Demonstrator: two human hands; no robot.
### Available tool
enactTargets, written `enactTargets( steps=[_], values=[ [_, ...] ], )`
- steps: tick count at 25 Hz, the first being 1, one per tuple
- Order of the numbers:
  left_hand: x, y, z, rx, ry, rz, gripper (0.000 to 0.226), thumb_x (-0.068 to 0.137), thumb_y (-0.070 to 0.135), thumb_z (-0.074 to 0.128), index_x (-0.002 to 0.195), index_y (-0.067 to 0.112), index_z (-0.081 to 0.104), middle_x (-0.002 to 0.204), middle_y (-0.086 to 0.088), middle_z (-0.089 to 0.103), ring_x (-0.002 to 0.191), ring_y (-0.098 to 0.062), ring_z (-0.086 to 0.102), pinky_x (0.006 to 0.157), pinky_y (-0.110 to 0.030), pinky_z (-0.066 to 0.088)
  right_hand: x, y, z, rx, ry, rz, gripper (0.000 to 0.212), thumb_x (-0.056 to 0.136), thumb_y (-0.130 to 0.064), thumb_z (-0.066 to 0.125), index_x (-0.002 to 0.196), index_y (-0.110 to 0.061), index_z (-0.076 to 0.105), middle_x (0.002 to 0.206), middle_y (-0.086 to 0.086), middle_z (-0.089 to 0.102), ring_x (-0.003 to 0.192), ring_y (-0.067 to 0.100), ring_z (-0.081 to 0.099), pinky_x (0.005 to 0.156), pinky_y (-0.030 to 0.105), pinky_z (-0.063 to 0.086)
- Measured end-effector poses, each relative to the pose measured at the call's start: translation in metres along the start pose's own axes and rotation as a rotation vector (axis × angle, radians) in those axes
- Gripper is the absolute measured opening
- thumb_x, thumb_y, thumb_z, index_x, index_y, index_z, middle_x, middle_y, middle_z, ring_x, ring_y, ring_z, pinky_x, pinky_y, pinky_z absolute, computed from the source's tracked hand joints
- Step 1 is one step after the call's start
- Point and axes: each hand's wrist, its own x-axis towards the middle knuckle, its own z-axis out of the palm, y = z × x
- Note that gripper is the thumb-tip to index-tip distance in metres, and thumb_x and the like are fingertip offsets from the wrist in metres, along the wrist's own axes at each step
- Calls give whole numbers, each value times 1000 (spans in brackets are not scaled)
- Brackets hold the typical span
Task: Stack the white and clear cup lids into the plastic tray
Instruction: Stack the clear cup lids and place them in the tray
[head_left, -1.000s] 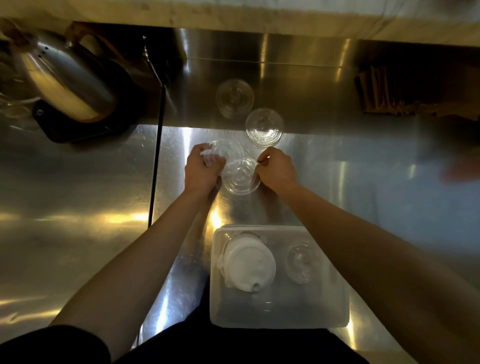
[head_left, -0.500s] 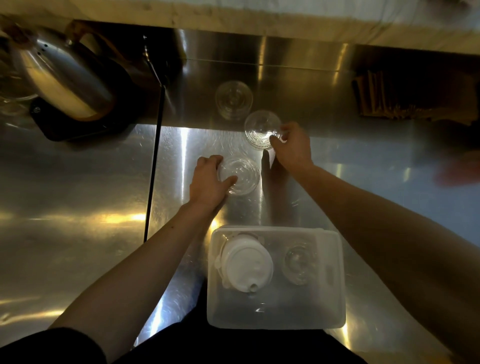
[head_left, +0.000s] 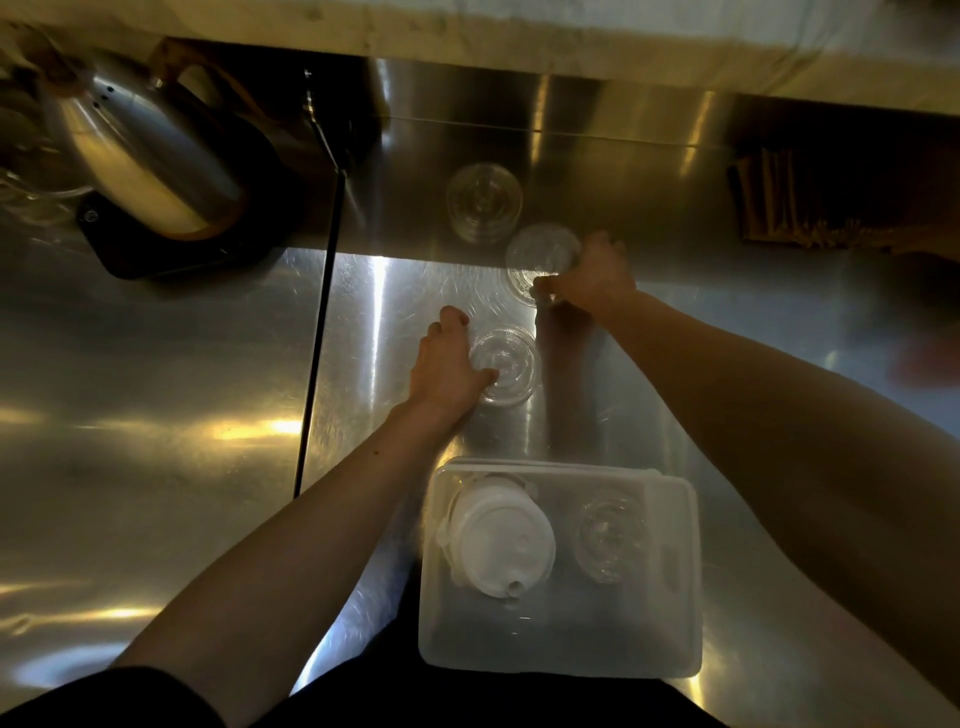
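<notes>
Brushed steel counter (head_left: 156, 364): hands grip ribbed clear domed lids (head_left: 506, 366).

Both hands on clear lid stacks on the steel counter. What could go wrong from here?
1. The left hand grips the near stack of clear plastic lids only from one side; lifted that way, it may fan apart.
2. The right hand pinches the far stack of clear lids at its rim; the grip could slip.
3. The translucent plastic tray is partly filled by white lids, so placement is tight.

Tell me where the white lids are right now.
In the tray, left half, beside a clear lid stack on their right: white lids.
</notes>
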Motion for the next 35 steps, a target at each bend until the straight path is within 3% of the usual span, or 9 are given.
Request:
enactTargets(
  steps=[3, 8, 10, 13, 21, 23, 27, 32, 35],
  values=[
    [2, 0, 2, 39, -31, 3, 78, 71, 26, 85, 134, 12, 41, 130, -13, 51, 118, -29, 50, 92, -36, 45, 2, 2, 1, 181, 10, 3, 79, 72, -25, 86, 131, -1, 40, 128, 15, 56, 118, 30, 56, 96, 40, 49],
    [2, -1, 1, -49, -13, -19, 74, 71, 20, 85, 132, 14, 45, 129, -12, 53, 117, -28, 52, 88, -31, 44, -18, 17, 3, 783, -50, 128, 35, 82, -2, 74, 107, -13, 52, 94, 5, 61, 72, 18, 64, 64, 33, 56],
    [0, -1, 1, -113, 1, -28, 69, 71, 18, 85, 130, 15, 47, 128, -10, 54, 115, -25, 54, 83, -28, 41, -28, 26, 2, 947, -80, 170, 30, 83, 0, 71, 97, -18, 52, 98, 10, 63, 74, 21, 64, 64, 31, 55],
    [-5, 0, -1, -213, 11, -57, 63, 75, 16, 82, 130, 13, 50, 127, -10, 55, 110, -20, 55, 80, -22, 39, -43, 37, 0, 1053, -106, 184, 32, 85, -1, 69, 112, -11, 54, 94, 15, 65, 76, 26, 64, 62, 35, 55],
    [-20, -3, -6, -355, 87, -152, 34, 94, 20, 61, 127, 13, 60, 119, -3, 63, 96, -10, 56, 65, -6, 34, -76, 47, 3, 984, -242, 106, 24, 84, 0, 71, 101, -13, 60, 90, 12, 66, 80, 29, 67, 81, 50, 57],
    [-25, -5, -9, -378, 114, -178, 33, 96, 22, 56, 127, 12, 62, 119, -4, 66, 97, -12, 59, 74, -11, 42, -79, 49, 9, 940, -251, 91, 25, 82, -1, 73, 101, -14, 61, 92, 11, 66, 82, 29, 68, 81, 48, 58],
    [-28, -11, -9, -440, 115, -225, 31, 92, 25, 62, 120, 12, 68, 110, -7, 71, 98, -23, 69, 92, -41, 57, -78, 52, 24, 793, -215, 64, 27, 82, -2, 74, 105, -11, 64, 97, 12, 68, 91, 31, 70, 83, 46, 60],
    [-31, -8, -7, -532, 88, -258, 27, 89, 19, 69, 114, 10, 68, 88, 3, 68, 84, -19, 71, 87, -42, 59, -73, 58, 38, 593, -177, -13, 30, 90, -14, 65, 120, -8, 65, 110, 12, 70, 96, 26, 70, 87, 44, 59],
    [-30, -3, -6, -582, 77, -275, 24, 86, 19, 72, 109, 10, 68, 82, 4, 68, 80, -22, 72, 85, -41, 60, -75, 59, 43, 454, -170, -89, 25, 91, -14, 60, 115, -15, 69, 102, 8, 73, 90, 23, 71, 88, 44, 59]
  ],
)
